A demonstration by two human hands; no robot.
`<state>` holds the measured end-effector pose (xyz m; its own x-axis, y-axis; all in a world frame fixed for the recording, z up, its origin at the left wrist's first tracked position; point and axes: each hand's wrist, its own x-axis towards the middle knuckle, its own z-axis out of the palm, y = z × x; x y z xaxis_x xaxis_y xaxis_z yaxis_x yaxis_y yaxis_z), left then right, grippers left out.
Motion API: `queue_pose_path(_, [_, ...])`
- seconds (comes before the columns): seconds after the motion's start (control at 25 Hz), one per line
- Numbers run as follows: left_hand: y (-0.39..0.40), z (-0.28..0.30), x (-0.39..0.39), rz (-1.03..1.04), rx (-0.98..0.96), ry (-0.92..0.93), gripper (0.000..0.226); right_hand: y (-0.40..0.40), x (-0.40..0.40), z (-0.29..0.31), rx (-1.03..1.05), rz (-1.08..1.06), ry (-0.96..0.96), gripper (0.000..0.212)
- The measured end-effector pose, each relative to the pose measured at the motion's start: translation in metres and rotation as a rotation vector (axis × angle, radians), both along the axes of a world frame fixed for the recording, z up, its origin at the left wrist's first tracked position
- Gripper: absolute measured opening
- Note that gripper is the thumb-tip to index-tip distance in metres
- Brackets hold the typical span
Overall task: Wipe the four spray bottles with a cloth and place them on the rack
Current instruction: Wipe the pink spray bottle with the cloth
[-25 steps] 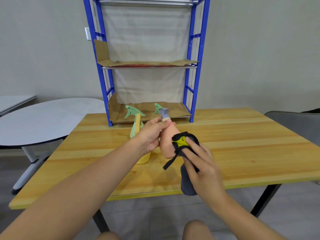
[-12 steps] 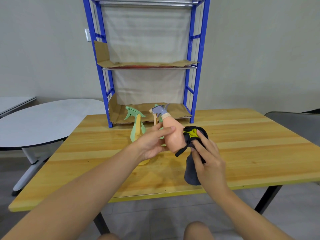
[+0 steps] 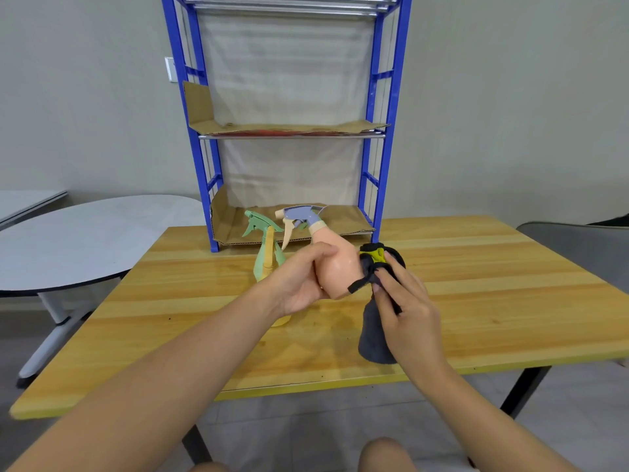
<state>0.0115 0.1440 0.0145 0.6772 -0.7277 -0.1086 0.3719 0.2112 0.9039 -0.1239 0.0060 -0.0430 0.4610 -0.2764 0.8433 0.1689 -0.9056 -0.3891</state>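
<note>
My left hand (image 3: 301,281) holds a peach spray bottle (image 3: 335,265) with a grey-blue trigger head above the wooden table (image 3: 476,301), tilted to the left. My right hand (image 3: 405,304) grips a dark grey cloth (image 3: 374,338) with a yellow patch and presses it against the bottle's right side. Behind my left hand stand a green spray bottle (image 3: 263,247) and a yellow one (image 3: 282,320), mostly hidden. The blue rack (image 3: 369,165) with cardboard-lined shelves stands at the table's far edge.
A round grey table (image 3: 85,240) stands to the left. A grey chair back (image 3: 578,247) is at the right. My knees show at the bottom edge.
The peach bottle has been turned and tilted, its trigger head now pointing left. My right hand with the cloth has shifted right and up along the bottle's side.
</note>
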Motion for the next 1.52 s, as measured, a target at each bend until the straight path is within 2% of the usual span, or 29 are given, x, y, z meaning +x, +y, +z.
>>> queue_pose_path(0.08, [-0.002, 0.002, 0.001, 0.036, 0.041, -0.066, 0.051, 0.005, -0.003, 0.002, -0.110, 0.033, -0.023, 0.028])
queue_pose_path(0.2, [-0.006, 0.003, -0.005, 0.081, 0.034, -0.052, 0.049, 0.013, -0.005, 0.000, -0.280, 0.115, -0.007, 0.025])
queue_pose_path(0.32, [-0.004, -0.001, -0.001, 0.039, -0.048, 0.035, 0.058, 0.006, 0.001, 0.007, -0.159, 0.044, 0.010, 0.031])
queue_pose_path(0.4, [-0.003, -0.003, 0.002, 0.036, -0.053, 0.012, 0.059, 0.004, 0.001, 0.013, -0.102, 0.002, 0.002, 0.033])
queue_pose_path(0.6, [-0.005, 0.001, -0.003, 0.083, 0.025, -0.062, 0.063, 0.014, -0.007, 0.012, -0.360, 0.104, 0.015, 0.027])
queue_pose_path(0.72, [-0.002, 0.003, -0.002, 0.073, -0.052, -0.012, 0.052, 0.009, -0.002, 0.017, -0.223, 0.080, 0.016, 0.026])
queue_pose_path(0.84, [0.002, 0.005, -0.001, 0.042, -0.080, -0.008, 0.053, 0.007, 0.001, 0.020, -0.095, 0.024, 0.018, 0.031])
queue_pose_path(0.96, [0.001, 0.008, -0.003, 0.108, 0.004, -0.071, 0.056, 0.014, -0.002, 0.022, -0.237, 0.071, -0.033, 0.022])
queue_pose_path(1.08, [0.003, 0.008, -0.005, 0.124, 0.004, -0.053, 0.050, 0.021, -0.003, 0.020, -0.358, 0.126, -0.013, 0.020])
queue_pose_path(1.2, [0.010, 0.008, -0.004, 0.081, -0.048, -0.001, 0.059, 0.014, 0.001, 0.022, -0.245, 0.089, -0.006, 0.023])
queue_pose_path(1.28, [0.009, 0.007, -0.002, 0.089, 0.009, -0.048, 0.067, 0.011, 0.002, 0.027, -0.183, 0.034, -0.013, 0.024])
queue_pose_path(1.32, [0.008, 0.007, -0.002, 0.105, 0.031, -0.066, 0.069, 0.013, 0.001, 0.029, -0.208, 0.041, -0.023, 0.023])
queue_pose_path(1.4, [0.006, 0.010, -0.004, 0.122, 0.038, -0.066, 0.069, 0.018, -0.005, 0.028, -0.422, 0.092, -0.026, 0.022])
queue_pose_path(1.48, [0.006, 0.014, -0.007, 0.129, 0.052, -0.062, 0.061, 0.020, -0.011, 0.028, -0.638, 0.115, 0.025, 0.023])
queue_pose_path(1.52, [0.007, 0.016, -0.008, 0.131, 0.056, -0.054, 0.057, 0.017, -0.012, 0.028, -0.662, 0.109, 0.046, 0.024])
